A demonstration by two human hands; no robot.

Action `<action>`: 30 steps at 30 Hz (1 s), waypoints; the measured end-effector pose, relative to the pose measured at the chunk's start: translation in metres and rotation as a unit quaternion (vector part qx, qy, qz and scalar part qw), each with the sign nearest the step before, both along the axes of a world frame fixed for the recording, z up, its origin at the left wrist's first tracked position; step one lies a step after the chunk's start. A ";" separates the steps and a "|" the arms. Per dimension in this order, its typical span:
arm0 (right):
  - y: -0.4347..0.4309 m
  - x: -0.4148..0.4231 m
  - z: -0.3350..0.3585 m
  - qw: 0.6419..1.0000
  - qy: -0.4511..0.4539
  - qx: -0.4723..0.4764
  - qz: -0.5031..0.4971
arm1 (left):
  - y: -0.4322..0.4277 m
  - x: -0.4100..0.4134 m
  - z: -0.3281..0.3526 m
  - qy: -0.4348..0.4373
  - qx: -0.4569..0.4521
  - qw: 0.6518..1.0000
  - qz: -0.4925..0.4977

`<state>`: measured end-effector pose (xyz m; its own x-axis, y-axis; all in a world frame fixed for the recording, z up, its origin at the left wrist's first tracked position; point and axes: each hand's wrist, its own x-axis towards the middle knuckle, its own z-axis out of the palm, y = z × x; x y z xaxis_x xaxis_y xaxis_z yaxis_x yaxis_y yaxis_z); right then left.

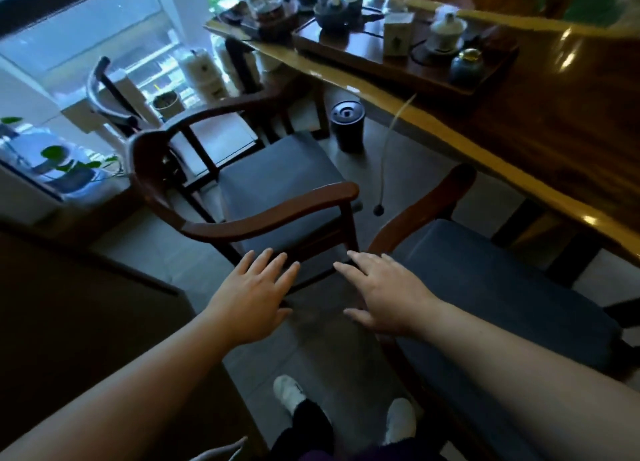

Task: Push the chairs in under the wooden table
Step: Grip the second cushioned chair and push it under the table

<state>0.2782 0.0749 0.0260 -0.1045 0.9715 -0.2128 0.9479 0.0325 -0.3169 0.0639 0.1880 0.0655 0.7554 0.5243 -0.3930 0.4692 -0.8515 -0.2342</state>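
Note:
A dark wooden armchair (277,180) with a blue-grey seat stands left of centre, pulled out from the long wooden table (540,131) on the right. A second armchair (502,280) with the same seat stands nearer, at the lower right, its seat beside the table's edge. My left hand (252,294) hovers open, fingers spread, just below the first chair's near armrest. My right hand (384,291) is also open, between the two chairs, close to the second chair's armrest. Neither hand holds anything.
A tea tray (408,59) with teapots, cups and jars sits on the table. A black cylindrical bin (348,125) stands on the floor under the table's edge, a thin tube (384,156) hanging nearby. A third chair (104,97) and plants stand by the window. My feet show below.

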 end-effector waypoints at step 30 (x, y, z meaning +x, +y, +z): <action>0.319 -0.132 -0.048 0.995 0.000 -0.098 0.024 | 0.334 -0.160 -0.053 0.032 -0.021 0.999 -0.011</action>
